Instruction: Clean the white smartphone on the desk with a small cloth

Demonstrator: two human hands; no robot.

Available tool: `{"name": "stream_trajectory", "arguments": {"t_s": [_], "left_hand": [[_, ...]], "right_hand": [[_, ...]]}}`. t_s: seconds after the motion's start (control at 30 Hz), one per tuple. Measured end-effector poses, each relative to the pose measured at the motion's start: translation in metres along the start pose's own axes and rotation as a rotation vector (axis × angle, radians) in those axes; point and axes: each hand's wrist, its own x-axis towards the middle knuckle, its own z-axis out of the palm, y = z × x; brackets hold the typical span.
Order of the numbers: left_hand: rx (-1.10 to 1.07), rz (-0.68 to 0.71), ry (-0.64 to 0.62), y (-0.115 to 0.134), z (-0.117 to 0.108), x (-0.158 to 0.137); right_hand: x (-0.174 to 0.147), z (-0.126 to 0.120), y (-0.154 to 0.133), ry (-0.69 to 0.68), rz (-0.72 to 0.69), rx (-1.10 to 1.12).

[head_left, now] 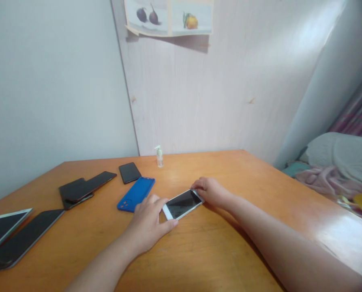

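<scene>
A white-framed smartphone (183,204) with a dark screen facing up is between my two hands, at or just above the tabletop; I cannot tell whether it rests there. My left hand (152,221) grips its near left end, thumb along the lower edge and fingers at the upper side. At the far right end, the bent fingers of my right hand (209,192) pinch the phone's corner. Just beyond my left hand lies a blue phone case (137,194), its open side up. Behind the case is a black phone (129,172).
Two dark phones (88,187) overlap on the left of the wooden table (229,247). Nearer on that side lie a long dark phone (25,239) and a white-framed tablet (6,227). A small pump bottle (159,157) stands at the back. Bedding (341,158) is off to the right.
</scene>
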Motion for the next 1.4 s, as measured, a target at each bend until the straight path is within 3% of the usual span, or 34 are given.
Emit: {"name": "stream_trajectory", "arguments": {"t_s": [0.1, 0.3, 0.5, 0.7, 1.4], "left_hand": [[0.002, -0.008, 0.000, 0.000, 0.000, 0.000], [0.001, 0.007, 0.006, 0.000, 0.001, -0.001], [0.003, 0.020, 0.021, -0.002, 0.003, -0.001], [-0.006, 0.026, 0.014, -0.003, 0.004, -0.001], [0.058, -0.024, 0.049, 0.008, 0.001, -0.005]], "right_hand": [[0.002, -0.001, 0.001, -0.009, 0.006, 0.022], [-0.015, -0.018, 0.006, -0.156, 0.030, 0.115], [-0.014, -0.015, 0.005, -0.117, 0.055, 0.147], [-0.023, -0.025, 0.008, -0.262, 0.107, 0.169], [-0.026, -0.020, -0.018, -0.090, 0.027, -0.073]]}}
